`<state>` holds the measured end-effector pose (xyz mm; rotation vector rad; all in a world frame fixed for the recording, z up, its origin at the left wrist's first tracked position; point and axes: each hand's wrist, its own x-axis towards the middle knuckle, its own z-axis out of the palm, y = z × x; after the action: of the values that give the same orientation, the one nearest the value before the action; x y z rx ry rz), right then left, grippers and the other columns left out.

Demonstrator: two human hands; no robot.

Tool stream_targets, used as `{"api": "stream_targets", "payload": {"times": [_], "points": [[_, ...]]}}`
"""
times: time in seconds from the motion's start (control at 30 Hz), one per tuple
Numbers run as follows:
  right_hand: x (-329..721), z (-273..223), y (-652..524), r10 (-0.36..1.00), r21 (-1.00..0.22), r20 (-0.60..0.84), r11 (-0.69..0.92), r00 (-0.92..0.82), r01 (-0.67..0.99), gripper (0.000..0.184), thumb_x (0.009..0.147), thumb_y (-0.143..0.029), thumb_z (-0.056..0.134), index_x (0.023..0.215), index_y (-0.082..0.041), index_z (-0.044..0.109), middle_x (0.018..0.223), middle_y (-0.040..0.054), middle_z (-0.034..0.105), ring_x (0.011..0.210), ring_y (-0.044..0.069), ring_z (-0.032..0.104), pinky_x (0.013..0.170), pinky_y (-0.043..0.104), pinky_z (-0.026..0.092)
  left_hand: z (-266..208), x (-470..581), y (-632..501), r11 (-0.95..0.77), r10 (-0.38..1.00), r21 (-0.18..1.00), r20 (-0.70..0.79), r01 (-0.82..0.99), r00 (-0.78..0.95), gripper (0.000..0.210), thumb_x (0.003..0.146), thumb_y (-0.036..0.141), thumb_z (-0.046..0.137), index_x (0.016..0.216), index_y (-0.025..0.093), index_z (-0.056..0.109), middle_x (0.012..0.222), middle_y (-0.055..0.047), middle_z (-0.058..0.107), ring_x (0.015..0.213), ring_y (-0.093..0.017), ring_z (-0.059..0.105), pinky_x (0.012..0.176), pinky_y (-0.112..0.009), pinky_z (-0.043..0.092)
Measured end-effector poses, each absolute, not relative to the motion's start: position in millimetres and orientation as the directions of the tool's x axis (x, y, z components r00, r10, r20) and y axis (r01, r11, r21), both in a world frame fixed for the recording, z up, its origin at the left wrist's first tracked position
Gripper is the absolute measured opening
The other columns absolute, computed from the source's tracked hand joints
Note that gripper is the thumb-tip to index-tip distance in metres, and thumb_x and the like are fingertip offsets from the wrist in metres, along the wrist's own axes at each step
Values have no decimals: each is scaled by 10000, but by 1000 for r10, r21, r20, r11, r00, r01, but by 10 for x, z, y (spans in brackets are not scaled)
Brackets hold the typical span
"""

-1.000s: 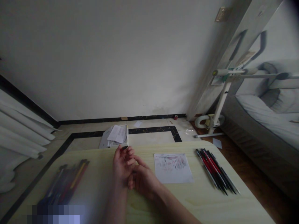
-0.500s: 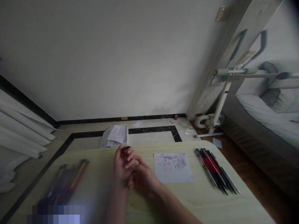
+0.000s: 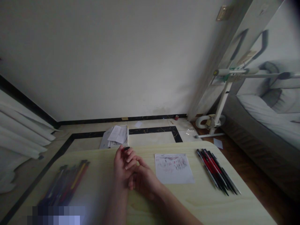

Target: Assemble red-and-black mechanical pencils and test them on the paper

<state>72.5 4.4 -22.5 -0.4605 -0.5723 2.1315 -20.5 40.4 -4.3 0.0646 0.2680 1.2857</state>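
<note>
Near the far edge of the wooden table, my left hand (image 3: 120, 164) is closed with its fingers curled. From its top sticks a small thing with a black oval end (image 3: 126, 148) and a hint of red beside it; the rest is hidden in the fingers. My right hand (image 3: 146, 181) is curled against the left one, its fingers overlapping the left fingers. Whatever it grips, if anything, is hidden. Just right of the hands lies a white sheet of paper (image 3: 173, 175) with rows of dark and red pen marks. Farther right is a bundle of black, red and grey pens (image 3: 214, 172).
More pens (image 3: 64, 184), blurred, lie at the table's left. Beyond the light wooden table (image 3: 199, 206), a box with papers (image 3: 117, 134) stands on the floor. White curtains (image 3: 21, 128) hang left. An exercise machine (image 3: 221, 103) and a bed (image 3: 257, 131) are right.
Almost nothing differs. Both hands keep the same place and hold, with only a very slight shift of the fingers and the black-ended thing.
</note>
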Motion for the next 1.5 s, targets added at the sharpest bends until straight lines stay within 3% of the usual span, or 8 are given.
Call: {"api": "stream_targets", "payload": {"times": [0.47, 1.23, 1.5], "points": [[722, -237, 40, 819, -547, -118, -526, -562, -652, 251, 722, -166, 473, 958, -222, 409, 758, -39, 581, 390, 83, 536, 363, 195, 424, -68, -228, 411, 341, 937, 243, -161, -908, 309, 345, 855, 354, 344, 601, 139, 436, 498, 57, 351, 306, -14, 96, 232, -118, 182], [719, -237, 40, 816, -542, -129, -534, -564, -649, 252, 716, -173, 498, 949, -217, 412, 733, -34, 602, 394, 86, 541, 368, 190, 425, -72, -226, 406, 285, 956, 244, -143, -927, 256, 276, 845, 303, 385, 624, 144, 430, 535, 50, 381, 313, -15, 221, 230, -112, 175], [718, -245, 34, 818, -545, -124, -529, -562, -651, 243, 733, -163, 473, 964, -209, 413, 752, -27, 612, 384, 78, 531, 371, 194, 430, -61, -217, 407, 294, 954, 236, -129, -926, 270, 300, 848, 315, 372, 604, 147, 410, 520, 54, 366, 307, -16, 172, 229, -117, 159]]}}
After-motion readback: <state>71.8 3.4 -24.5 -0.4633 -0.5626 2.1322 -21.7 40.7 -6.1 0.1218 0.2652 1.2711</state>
